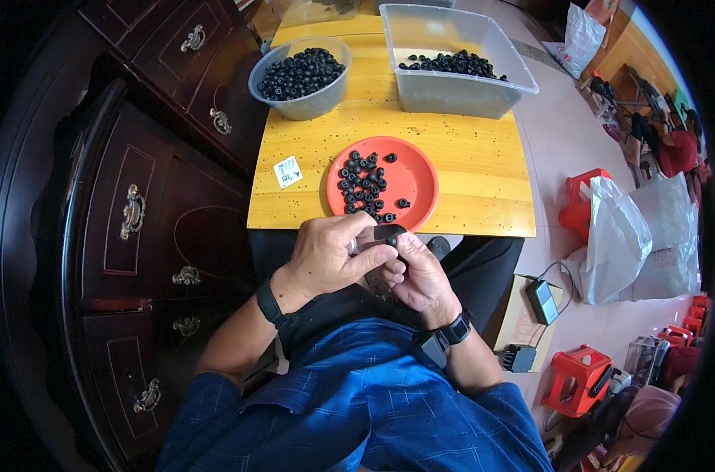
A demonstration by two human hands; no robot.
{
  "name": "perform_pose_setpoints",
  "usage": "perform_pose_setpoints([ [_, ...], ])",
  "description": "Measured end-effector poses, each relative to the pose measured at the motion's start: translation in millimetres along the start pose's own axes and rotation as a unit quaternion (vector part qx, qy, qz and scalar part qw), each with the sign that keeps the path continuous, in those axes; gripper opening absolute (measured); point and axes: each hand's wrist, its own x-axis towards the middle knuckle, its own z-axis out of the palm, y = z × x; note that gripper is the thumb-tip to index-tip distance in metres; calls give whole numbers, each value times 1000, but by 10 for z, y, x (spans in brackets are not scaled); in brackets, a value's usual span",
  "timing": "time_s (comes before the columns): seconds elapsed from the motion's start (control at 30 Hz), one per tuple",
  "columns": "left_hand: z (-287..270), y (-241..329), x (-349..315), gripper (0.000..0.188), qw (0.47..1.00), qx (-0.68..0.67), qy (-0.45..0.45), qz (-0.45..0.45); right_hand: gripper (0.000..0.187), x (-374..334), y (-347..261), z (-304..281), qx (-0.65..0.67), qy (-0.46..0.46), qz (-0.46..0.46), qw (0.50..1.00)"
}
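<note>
Both hands meet just off the near edge of the table, by the rim of a red plate [424, 185]. My left hand [322, 252] is closed on a thin flat piece [365, 238], shiny grey with a dark end; it looks like a blade, but the fingers hide much of it. My right hand [422, 283] pinches a small black round part [393, 241] against that dark end. On the plate lie several small black ring-like parts [361, 182] with hollow centres, mostly heaped on its left side.
On the yellow table [467, 181] stand a round clear tub [326, 102] and a rectangular clear bin [459, 98], both holding black parts. A white printed card [287, 171] lies left of the plate. Dark drawers [161, 212] rise at left; red stools [575, 381] and plastic bags [617, 244] are at right.
</note>
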Motion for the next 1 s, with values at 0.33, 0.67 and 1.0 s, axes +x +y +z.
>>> perform_pose_setpoints([
  [0.33,-25,-8,124,18,999,-19,-36,-16,20,16,45,-103,42,21,56,997],
  [0.67,-908,-578,1162,41,955,218,192,-65,42,-9,-58,-3,151,82,77,982],
  [1.0,33,-39,246,32,989,-5,-106,-105,45,92,-78,-139,148,-2,9,989],
])
